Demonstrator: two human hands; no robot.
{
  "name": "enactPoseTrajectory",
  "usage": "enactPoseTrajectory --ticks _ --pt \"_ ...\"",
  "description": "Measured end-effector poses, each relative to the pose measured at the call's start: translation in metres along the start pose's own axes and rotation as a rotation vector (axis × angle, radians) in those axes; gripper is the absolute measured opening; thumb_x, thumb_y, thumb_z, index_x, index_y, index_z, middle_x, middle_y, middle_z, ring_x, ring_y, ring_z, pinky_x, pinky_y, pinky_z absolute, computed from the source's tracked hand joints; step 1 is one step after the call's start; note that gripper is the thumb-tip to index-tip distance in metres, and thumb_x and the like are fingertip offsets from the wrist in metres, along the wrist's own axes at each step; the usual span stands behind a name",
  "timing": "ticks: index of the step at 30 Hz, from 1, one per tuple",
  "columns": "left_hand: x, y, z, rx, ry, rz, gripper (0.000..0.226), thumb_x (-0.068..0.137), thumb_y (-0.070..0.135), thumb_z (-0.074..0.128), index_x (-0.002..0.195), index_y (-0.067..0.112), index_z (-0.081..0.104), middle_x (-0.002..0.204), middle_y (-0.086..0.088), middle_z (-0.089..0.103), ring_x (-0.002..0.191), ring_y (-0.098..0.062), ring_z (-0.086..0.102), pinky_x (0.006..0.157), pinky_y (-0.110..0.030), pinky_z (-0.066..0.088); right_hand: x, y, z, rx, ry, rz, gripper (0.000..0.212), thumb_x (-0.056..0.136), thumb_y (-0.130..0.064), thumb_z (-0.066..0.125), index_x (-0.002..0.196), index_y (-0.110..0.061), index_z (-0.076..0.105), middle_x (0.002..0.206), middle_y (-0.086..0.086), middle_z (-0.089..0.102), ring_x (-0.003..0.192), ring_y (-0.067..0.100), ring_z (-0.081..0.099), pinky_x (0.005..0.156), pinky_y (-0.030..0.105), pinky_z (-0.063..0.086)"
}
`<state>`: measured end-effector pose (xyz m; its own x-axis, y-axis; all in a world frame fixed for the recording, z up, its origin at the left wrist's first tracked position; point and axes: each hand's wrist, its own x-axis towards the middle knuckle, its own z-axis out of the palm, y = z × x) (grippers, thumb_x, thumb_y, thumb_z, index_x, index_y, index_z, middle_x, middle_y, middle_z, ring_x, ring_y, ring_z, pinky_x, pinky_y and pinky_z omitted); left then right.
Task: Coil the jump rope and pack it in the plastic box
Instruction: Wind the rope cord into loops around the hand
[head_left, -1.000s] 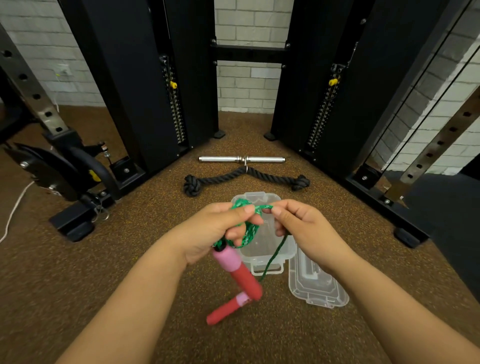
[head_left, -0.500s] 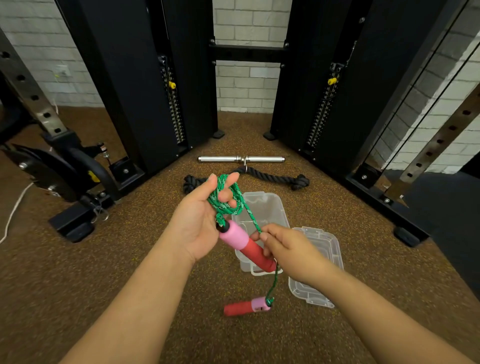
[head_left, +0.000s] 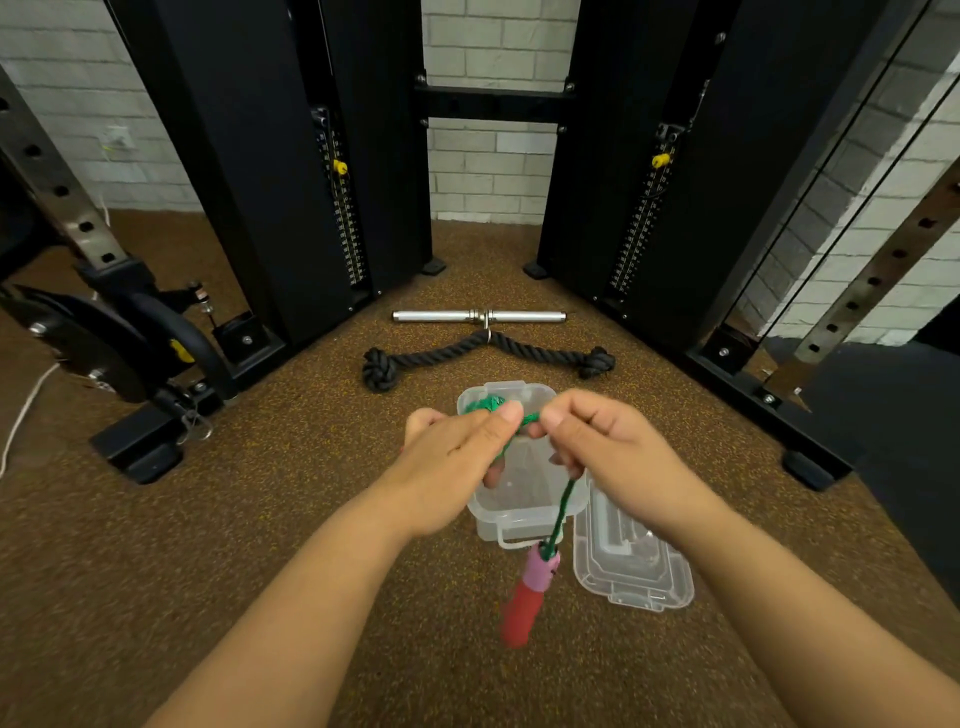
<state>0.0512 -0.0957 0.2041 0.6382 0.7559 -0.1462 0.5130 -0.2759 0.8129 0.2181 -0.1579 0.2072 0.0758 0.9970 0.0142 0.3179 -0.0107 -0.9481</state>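
The jump rope has a green cord (head_left: 563, 506) and red-and-pink handles. My left hand (head_left: 457, 457) grips a bundle of coiled green cord, held above the clear plastic box (head_left: 511, 512) on the floor. My right hand (head_left: 605, 447) pinches the cord just beside the left thumb. From the right hand the cord drops to one handle (head_left: 527, 597), which hangs blurred in front of the box. The other handle is hidden under my left hand. The box's clear lid (head_left: 631, 566) lies on the floor to its right.
A black knotted rope attachment (head_left: 485, 351) and a chrome bar (head_left: 478, 316) lie on the brown speckled floor beyond the box. Black weight-stack towers (head_left: 291, 182) stand left and right. A black machine base (head_left: 137, 447) sits at the left, another foot (head_left: 810, 465) at the right.
My right hand rose from near the lower handle up to the left thumb, pulling cord with it. The hanging handle lifted off the floor. My left hand turned palm-down, hiding the other handle.
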Motion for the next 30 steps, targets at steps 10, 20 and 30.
enactPoseTrajectory --ticks 10,20,30 --pt "0.005 0.002 -0.011 -0.992 -0.095 -0.125 0.034 0.081 0.046 0.055 0.068 0.015 0.058 0.04 0.008 0.036 0.043 -0.01 0.036 0.052 -0.021 0.04 0.006 0.014 -0.01 0.105 -0.03 0.085 0.028 0.098 -0.009 0.041 0.103 -0.019 0.067 0.071 0.0 0.054 0.068 0.009 0.052 0.068 0.018 0.047" --pt "0.007 0.003 -0.017 -1.163 -0.024 -0.054 0.034 0.097 0.034 0.039 0.087 0.008 0.059 0.055 0.0 0.041 0.057 -0.015 0.04 0.067 -0.029 0.039 0.005 0.024 -0.014 0.025 0.115 0.108 0.029 0.096 -0.029 0.047 0.081 -0.016 0.068 0.061 -0.001 0.046 0.058 0.008 0.047 0.059 0.018 0.044" --pt "0.012 0.0 -0.026 -1.391 0.307 -0.115 0.042 0.097 0.038 0.04 0.108 0.006 0.065 0.057 0.006 0.044 0.061 -0.009 0.042 0.073 -0.024 0.037 0.001 0.031 -0.007 -0.159 0.076 0.188 0.037 0.094 -0.039 0.049 0.072 -0.02 0.071 0.047 -0.012 0.049 0.045 0.001 0.044 0.052 0.016 0.039"
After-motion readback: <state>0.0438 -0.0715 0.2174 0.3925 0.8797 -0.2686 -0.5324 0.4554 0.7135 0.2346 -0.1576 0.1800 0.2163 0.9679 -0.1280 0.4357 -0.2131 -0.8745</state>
